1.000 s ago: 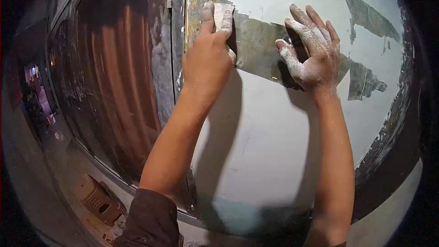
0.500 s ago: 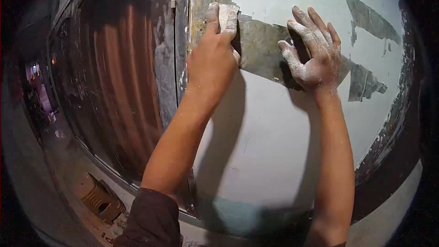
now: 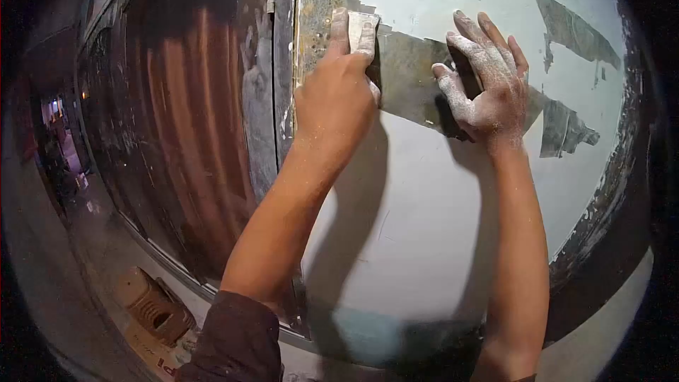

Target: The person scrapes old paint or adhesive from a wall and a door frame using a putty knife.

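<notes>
Pale painted panel [image 3: 417,226] fills the right of the scene; corrugated shutter [image 3: 191,134] to the left. A bare metal strip [image 3: 407,71] runs across the panel high up.

Right hand [image 3: 488,88], dusted white, lies flat on the strip with fingers spread wide, holding nothing. Left hand [image 3: 336,95] has its fingers closed onto a sandpaper piece [image 3: 361,28], pressed to the strip's left end near the door edge.

The piece looks light, thin and floppy, prone to slipping. Best backed by flat fingertips, thumb pinching an edge.

Compared with a second ago, the left hand and the piece sit slightly further right. The right hand is unmoved.
</notes>
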A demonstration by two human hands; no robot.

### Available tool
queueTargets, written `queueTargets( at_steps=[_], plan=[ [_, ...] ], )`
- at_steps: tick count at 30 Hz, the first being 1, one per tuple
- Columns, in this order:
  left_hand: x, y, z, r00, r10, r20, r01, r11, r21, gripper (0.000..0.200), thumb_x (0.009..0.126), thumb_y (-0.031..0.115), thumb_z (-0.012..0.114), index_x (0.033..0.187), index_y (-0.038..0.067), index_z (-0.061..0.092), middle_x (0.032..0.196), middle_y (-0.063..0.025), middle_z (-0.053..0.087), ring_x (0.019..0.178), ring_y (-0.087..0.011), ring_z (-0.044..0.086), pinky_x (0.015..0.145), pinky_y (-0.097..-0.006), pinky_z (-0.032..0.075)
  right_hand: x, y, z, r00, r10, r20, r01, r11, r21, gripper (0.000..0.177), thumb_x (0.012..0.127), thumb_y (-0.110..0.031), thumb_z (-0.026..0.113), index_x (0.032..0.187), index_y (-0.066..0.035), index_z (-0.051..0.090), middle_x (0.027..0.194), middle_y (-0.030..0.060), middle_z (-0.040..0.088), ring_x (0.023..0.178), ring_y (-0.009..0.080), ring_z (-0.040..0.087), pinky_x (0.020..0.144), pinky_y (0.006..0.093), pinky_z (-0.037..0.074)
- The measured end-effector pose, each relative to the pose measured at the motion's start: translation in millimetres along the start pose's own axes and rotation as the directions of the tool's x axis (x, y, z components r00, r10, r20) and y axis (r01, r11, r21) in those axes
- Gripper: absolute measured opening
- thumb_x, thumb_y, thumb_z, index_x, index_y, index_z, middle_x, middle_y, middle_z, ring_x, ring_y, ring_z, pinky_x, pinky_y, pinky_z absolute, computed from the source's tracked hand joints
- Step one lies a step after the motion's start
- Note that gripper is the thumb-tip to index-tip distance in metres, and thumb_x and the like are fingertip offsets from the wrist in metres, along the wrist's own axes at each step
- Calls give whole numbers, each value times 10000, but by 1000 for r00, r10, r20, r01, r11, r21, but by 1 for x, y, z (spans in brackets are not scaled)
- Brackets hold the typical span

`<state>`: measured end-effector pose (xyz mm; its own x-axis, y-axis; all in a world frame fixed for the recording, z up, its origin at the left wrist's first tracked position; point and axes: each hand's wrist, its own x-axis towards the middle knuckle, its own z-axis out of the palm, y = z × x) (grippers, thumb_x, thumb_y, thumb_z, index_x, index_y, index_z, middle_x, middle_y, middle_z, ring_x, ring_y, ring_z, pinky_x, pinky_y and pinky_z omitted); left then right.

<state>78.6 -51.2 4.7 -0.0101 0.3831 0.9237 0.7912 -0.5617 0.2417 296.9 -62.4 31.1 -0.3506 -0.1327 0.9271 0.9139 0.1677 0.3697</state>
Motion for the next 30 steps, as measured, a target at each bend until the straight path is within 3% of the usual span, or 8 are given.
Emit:
queueTargets(
  at_steps=[5,10,14,16,20,23,25,30],
  plan=[
    [-10,-9,8,995,72,-69,-72,997,9,370,787,32,688,1149,-17,748,1610,-154,456,1202,-391,651,1007,-455,534,-2,0,0,1000,19,12,-19,1000,2,398,891,-427,754,1194,-169,766,1469,-26,641,1457,199,489,1252,466,255],
    [5,3,-5,999,40,-13,-40,999,17,357,825,33,630,1159,-26,739,1615,-160,446,1232,-391,633,1036,-461,513,-1,1,0,1000,4,0,-4,1000,14,401,878,-431,765,1172,-158,770,1454,-21,651,1446,197,501,1242,470,270],
    [-2,-3,1,999,18,33,-17,1000,-6,315,845,19,594,1115,-44,743,1590,-200,460,1129,-440,659,990,-482,528,-1,1,-1,1000,7,-11,-6,1000,18,389,880,-424,765,1167,-162,770,1453,-22,652,1447,193,501,1239,467,275],
    [9,-3,3,992,98,-79,-98,995,5,301,845,11,593,1096,-49,746,1582,-209,463,1085,-453,670,973,-490,534,-1,1,-1,1000,4,-3,-4,1000,9,376,883,-418,763,1162,-165,773,1453,-24,652,1449,193,499,1243,461,274],
    [-3,-4,4,994,101,-50,-100,994,33,309,833,4,621,1109,-44,751,1594,-197,456,1104,-436,675,978,-486,537,-3,0,1,999,17,-30,-16,999,29,377,883,-431,760,1148,-163,779,1448,-21,655,1450,197,498,1243,473,275],
    [-7,1,3,1000,6,6,-6,1000,-7,335,800,-15,653,1116,-29,762,1624,-160,440,1144,-411,682,1010,-471,533,-1,0,-1,1000,27,-2,-27,999,26,377,892,-442,756,1149,-168,781,1448,-23,655,1452,193,495,1245,469,273],
    [1,6,1,998,56,-28,-55,998,17,342,793,-25,649,1117,-30,760,1641,-146,417,1135,-410,685,1005,-465,537,-2,2,2,1000,11,-21,-11,1000,23,382,890,-452,758,1144,-167,783,1444,-18,658,1452,194,495,1243,466,275],
    [-14,0,6,1000,13,0,-13,1000,-2,373,792,-11,654,1153,-28,748,1640,-168,407,1145,-406,676,988,-472,537,-2,-1,-1,1000,19,-10,-18,999,32,393,882,-444,763,1156,-162,776,1439,-9,662,1446,201,501,1243,459,274]
  ],
)
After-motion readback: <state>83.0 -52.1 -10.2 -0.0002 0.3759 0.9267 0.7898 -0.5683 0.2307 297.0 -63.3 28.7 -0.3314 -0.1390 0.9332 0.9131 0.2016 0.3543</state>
